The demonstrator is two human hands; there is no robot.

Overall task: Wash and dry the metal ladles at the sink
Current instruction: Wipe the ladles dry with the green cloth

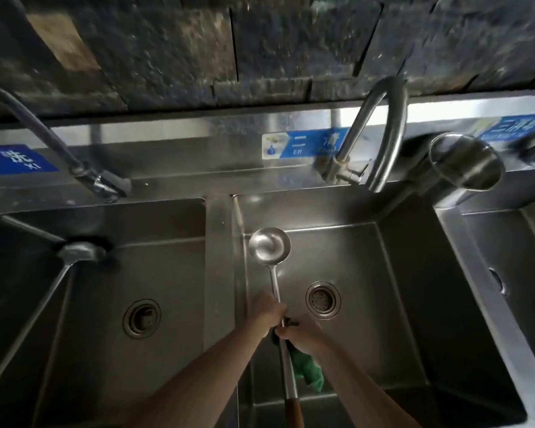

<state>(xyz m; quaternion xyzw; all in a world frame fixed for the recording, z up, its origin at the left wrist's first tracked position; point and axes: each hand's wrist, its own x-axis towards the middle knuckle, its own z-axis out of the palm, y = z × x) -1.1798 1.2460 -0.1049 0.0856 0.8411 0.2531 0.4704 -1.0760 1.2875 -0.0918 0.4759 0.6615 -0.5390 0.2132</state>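
Note:
A long metal ladle (269, 245) with a wooden handle end (293, 412) is held over the middle sink basin (362, 251), bowl pointing away from me. My left hand (267, 310) grips its shaft. Just below it, my right hand (303, 333) holds a green cloth (306, 367) wrapped against the shaft. A second ladle (74, 253) leans in the left basin (167, 273), bowl up against the back wall. A third ladle bowl (467, 163) rests on the ledge at the right.
A curved steel faucet (380, 131) arches over the middle basin, with no water visible from it. A dark hose tap (99, 180) hangs over the left basin. A third basin (507, 257) lies to the right. Drains (322, 299) sit in the basin floors.

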